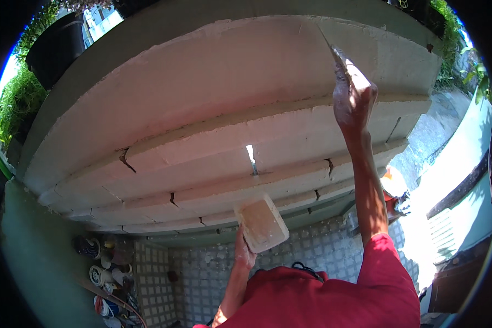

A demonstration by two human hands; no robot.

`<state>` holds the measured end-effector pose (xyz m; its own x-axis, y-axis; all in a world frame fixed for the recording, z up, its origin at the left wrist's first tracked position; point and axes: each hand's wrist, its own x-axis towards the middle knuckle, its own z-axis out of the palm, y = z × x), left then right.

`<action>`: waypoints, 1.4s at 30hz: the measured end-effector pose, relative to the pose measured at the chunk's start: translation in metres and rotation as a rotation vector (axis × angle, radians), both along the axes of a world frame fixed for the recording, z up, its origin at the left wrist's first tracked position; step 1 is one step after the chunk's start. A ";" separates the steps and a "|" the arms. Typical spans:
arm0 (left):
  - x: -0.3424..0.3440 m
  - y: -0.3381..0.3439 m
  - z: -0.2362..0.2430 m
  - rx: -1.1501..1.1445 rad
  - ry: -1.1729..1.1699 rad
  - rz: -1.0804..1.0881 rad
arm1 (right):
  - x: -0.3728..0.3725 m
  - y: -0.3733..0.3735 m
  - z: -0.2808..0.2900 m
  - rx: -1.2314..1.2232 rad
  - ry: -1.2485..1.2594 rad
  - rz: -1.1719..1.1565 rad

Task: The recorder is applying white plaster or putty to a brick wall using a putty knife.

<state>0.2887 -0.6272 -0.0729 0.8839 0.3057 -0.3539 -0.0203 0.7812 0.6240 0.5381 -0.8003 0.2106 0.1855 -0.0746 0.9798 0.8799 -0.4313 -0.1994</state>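
My right hand [355,95] is raised at the upper right, its fingers closed round a putty knife [326,39]. Its thin blade shows nearly edge-on against the top band of the pale, stepped block wall [213,71]. White smears cover the hand. Lower down, my left hand [245,249] grips a shallow rectangular plastic tub [263,224] by its side, in front of the wall's lower steps. The tub is coated in pale paste; how much it holds I cannot tell.
Dark cracks split the wall's ledges, and light comes through a slot near the middle. Dark planters [57,49] and greenery stand above at left. Pots and buckets [99,276] line the lower left. An orange-and-white bucket [393,183] stands at right on the patterned floor [202,273].
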 end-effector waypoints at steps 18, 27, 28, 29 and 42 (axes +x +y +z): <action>-0.015 0.030 -0.004 0.015 -0.043 0.032 | -0.048 0.133 0.006 -0.035 0.058 -0.002; -0.019 0.037 0.001 0.020 -0.058 0.023 | 0.004 0.047 0.011 0.015 0.179 -0.437; -0.022 0.038 0.002 0.019 -0.038 0.030 | 0.008 0.063 0.010 0.081 0.020 -0.319; -0.020 0.036 0.002 0.014 -0.019 0.024 | -0.002 0.083 0.016 0.065 0.091 -0.300; -0.022 0.049 -0.001 0.019 -0.074 0.042 | -0.036 0.090 0.003 0.166 0.091 -0.045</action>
